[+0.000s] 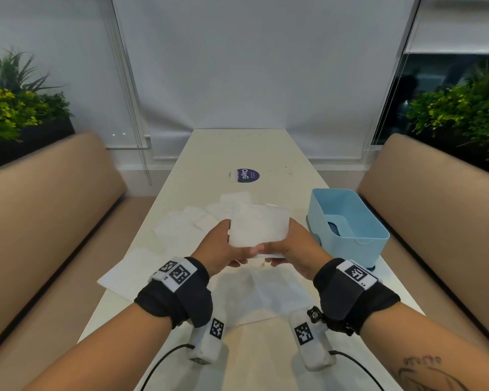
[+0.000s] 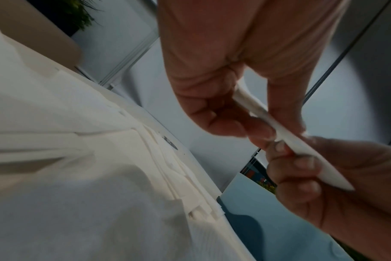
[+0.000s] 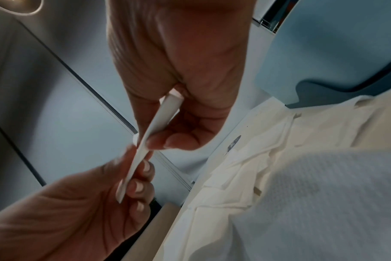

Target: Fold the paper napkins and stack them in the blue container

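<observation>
A folded white paper napkin (image 1: 259, 227) is held up above the middle of the tabletop (image 1: 237, 148), with both grips closed on it. The left grip (image 1: 219, 246) pinches its near left edge, thumb on one face and fingers on the other; the right grip (image 1: 295, 245) pinches the near right edge likewise. The blue container (image 1: 347, 221) stands just right of the hands, by the tabletop's right edge. Loose napkins (image 1: 181, 225) lie scattered left and beyond; a spread napkin (image 1: 266, 292) lies flat beneath the wrists. A purple sticker (image 1: 248, 175) sits farther off.
</observation>
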A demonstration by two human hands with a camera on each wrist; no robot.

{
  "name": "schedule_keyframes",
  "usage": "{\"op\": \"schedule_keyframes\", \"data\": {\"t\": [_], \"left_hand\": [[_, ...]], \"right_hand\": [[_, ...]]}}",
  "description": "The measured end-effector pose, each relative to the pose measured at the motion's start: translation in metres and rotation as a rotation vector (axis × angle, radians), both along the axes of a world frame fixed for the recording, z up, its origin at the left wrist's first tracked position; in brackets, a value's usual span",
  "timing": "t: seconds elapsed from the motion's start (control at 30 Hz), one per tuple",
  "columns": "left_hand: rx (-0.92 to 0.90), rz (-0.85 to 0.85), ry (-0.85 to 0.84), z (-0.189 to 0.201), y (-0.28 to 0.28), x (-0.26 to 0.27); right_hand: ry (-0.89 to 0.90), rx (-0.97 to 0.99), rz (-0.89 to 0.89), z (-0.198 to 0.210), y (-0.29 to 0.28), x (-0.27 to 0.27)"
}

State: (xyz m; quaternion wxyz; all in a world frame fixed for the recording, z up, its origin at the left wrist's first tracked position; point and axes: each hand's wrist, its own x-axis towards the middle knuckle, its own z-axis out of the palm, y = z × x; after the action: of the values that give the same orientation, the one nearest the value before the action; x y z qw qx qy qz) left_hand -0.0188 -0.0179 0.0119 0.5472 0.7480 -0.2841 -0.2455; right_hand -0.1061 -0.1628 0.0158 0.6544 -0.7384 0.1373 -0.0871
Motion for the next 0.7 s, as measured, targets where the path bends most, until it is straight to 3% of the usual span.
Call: {"op": "schedule_keyframes", "data": {"t": [0.23,0.43,0.7], "left_hand": [[-0.036,-0.016,0.055,0.001,0.006,0.003],[-0.010,-0.049,0.133,0.002,0.012,0.009],[0.056,-0.205,0.007,0.024,-0.017,-0.015]], "right_hand": [[0.082,0.013,0.102,0.001,-0.004,-0.006],[0.148,0.088,0.039,0.001,-0.019,-0.018],[0.112,-0.034,-0.116,0.017,-0.030,-0.036]]}}
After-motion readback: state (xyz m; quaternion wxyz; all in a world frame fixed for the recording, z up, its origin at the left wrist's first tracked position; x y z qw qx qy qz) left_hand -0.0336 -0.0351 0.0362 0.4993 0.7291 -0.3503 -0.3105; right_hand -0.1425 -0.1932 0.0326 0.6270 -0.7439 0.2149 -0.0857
